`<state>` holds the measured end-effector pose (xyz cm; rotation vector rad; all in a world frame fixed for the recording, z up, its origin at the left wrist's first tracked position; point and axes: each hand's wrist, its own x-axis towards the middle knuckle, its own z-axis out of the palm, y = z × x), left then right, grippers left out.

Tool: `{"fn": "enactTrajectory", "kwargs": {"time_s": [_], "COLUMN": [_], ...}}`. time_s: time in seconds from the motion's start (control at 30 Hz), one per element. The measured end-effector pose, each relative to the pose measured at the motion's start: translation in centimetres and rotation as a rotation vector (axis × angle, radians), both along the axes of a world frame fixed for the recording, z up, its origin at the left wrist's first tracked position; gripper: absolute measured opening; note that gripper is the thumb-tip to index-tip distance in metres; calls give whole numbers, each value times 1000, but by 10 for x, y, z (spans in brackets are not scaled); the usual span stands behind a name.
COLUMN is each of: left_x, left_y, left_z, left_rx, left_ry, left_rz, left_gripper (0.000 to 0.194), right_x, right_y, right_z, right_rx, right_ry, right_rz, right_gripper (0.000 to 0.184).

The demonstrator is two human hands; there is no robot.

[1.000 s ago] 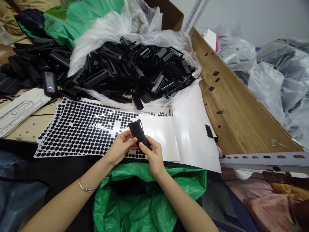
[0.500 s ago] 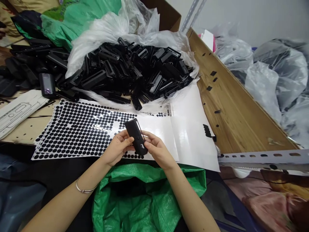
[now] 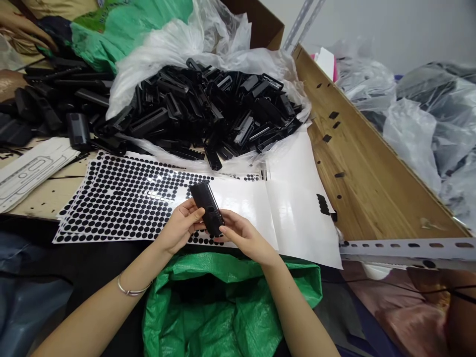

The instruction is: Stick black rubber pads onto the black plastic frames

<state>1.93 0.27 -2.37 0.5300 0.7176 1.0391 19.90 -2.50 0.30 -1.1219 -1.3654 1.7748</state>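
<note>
Between my two hands is a black plastic housing [image 3: 207, 207], long and narrow, with a round recess towards its lower end. My left hand [image 3: 182, 223] pinches its left side, the thumb on the face and the fingers behind. My right hand [image 3: 243, 235] grips the lower right end, its thumb at the corner and the fingers partly hidden behind. Beneath the housing lie sheets of round black stickers [image 3: 122, 198], partly bare on the right. Below my wrists an open green woven sack [image 3: 223, 317] hangs at the table edge.
A white plastic bag [image 3: 137, 62] spills a heap of black housings [image 3: 208, 109] behind the sheets. More black parts [image 3: 48, 106] lie at left, near another person's hand [image 3: 28, 29]. A wooden board [image 3: 357, 168] borders the right; white cardboard cut-outs [image 3: 33, 171] lie left.
My right thumb has slid down from the housing's face to its lower corner, and the housing has turned slightly. Another person's hand has come farther into view at upper left.
</note>
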Motion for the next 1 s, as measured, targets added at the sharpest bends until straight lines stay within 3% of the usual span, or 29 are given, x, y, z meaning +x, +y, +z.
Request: {"fn": "enactTrajectory", "kwargs": {"time_s": [0.2,0.43,0.73,1.0], "left_x": [4,19,20,26], "left_y": [4,7,13,14], "left_z": [-4,-6,-9,-11], "left_rx": [67,-15,6,9], "left_ry": [26,-115,-256,-262], "left_rz": [22,43,55,52], "left_gripper": [32,47,42,49], "right_x": [-15,-7,-4,15], "right_y": [-7,-3,8,16], "right_z": [-17,-23,-4,-30], "right_rx": [107,114,96,47], "right_ry": [-148,-181,-140,-189], "right_rz": [-268,-309,-198,-164], "right_gripper": [28,42,45,65]}}
